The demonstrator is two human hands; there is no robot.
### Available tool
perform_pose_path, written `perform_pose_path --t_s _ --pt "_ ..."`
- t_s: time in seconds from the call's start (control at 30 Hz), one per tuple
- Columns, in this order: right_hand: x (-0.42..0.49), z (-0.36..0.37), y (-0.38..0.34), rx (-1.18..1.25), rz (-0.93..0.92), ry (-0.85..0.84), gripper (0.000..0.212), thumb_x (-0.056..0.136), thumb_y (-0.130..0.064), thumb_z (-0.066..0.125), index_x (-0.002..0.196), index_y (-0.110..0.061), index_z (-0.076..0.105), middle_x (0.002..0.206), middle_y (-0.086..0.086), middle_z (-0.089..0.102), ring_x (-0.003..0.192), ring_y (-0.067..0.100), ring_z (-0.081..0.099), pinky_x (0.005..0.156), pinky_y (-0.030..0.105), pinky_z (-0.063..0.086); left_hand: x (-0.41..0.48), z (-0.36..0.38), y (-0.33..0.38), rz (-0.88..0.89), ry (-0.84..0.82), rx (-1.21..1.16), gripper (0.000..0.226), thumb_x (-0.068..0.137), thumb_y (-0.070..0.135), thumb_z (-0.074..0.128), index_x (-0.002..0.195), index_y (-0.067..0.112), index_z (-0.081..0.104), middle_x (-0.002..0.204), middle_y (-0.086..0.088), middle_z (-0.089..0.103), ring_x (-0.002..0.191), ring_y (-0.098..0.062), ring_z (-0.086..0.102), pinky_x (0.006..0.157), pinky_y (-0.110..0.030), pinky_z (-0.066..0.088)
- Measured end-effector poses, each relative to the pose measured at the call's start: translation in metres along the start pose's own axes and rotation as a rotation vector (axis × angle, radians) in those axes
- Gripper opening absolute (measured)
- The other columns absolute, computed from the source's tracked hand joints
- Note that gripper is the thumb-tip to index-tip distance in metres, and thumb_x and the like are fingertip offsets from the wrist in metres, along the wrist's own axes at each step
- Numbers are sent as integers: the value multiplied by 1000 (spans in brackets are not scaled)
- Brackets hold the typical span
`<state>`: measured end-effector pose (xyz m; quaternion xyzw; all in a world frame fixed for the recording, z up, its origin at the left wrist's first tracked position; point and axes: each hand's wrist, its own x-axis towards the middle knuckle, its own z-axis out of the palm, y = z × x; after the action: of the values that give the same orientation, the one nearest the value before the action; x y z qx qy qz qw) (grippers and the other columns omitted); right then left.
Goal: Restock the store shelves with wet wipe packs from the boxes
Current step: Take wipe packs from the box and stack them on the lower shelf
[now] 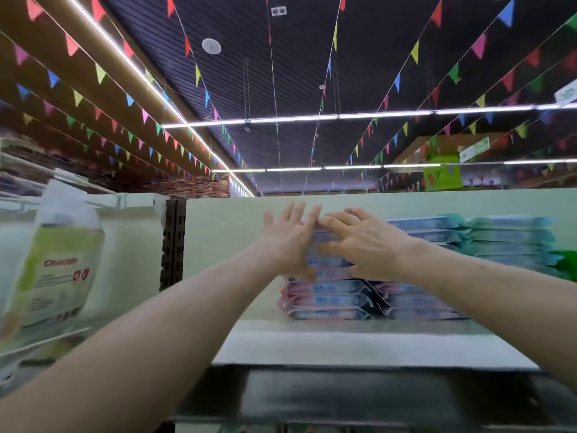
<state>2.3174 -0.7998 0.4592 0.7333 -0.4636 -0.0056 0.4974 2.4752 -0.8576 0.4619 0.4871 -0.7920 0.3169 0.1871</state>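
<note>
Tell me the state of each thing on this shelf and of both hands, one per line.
Pink wet wipe stack, piled flat on the shelf, both hands on it.
Left hand, open, fingers straight against the stack.
Right hand, open, fingers straight against the stack.
Teal wet wipe stack, piled flat, untouched.
Ceiling light strips, lit.

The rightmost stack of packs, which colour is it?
The rightmost stack is teal; the head view shows it.

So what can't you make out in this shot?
Head view:
Top of the pink wipe stack: hidden behind the left hand and right hand.
Its print: blurred, unreadable.
Label of the bottle on the left: smeared by motion.
The green item: cut off by the right edge.
</note>
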Motion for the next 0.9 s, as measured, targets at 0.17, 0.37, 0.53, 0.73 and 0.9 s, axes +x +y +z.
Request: perform_pose_path --t_s 0.17,0.37,0.53,0.73,0.9 --pt "17 37 9 -97 39 -34 87 88 -64 47 154 -27 3 159 17 -14 148 32 -4 117 52 0 23 22 -1 27 10 79 130 72 80 54 150 7 -19 161 -10 -13 149 -27 -10 119 -52 0" --pt "25 77 11 -133 81 112 115 59 -76 69 145 -12 27 145 24 41 129 39 47 101 56 39 27 52 -4 78 76 73 122 77 80 45 151 4 -16 161 -12 -13 148 -27 -12 120 -47 1" --pt "25 85 10 -168 63 168 112 62 -74 69 147 -11 32 147 24 39 131 40 45 104 57 35 28 54 -4 77 99 115 122 76 84 39 150 4 -16 161 -12 -12 148 -28 -11 119 -49 0" --pt "10 76 2 -188 67 196 111 67 -82 52 150 -12 28 152 26 27 139 44 30 108 63 22 -2 52 -5 123 192 211 134 66 92 34 147 3 -24 157 -16 -24 145 -33 -22 116 -56 -12" --pt "2 86 -16 -166 53 62 115 61 -82 60 150 -17 27 156 21 14 142 44 20 109 68 13 -14 67 -1 116 146 227 130 72 84 44 136 4 -36 153 -19 -32 142 -38 -28 112 -55 -19"
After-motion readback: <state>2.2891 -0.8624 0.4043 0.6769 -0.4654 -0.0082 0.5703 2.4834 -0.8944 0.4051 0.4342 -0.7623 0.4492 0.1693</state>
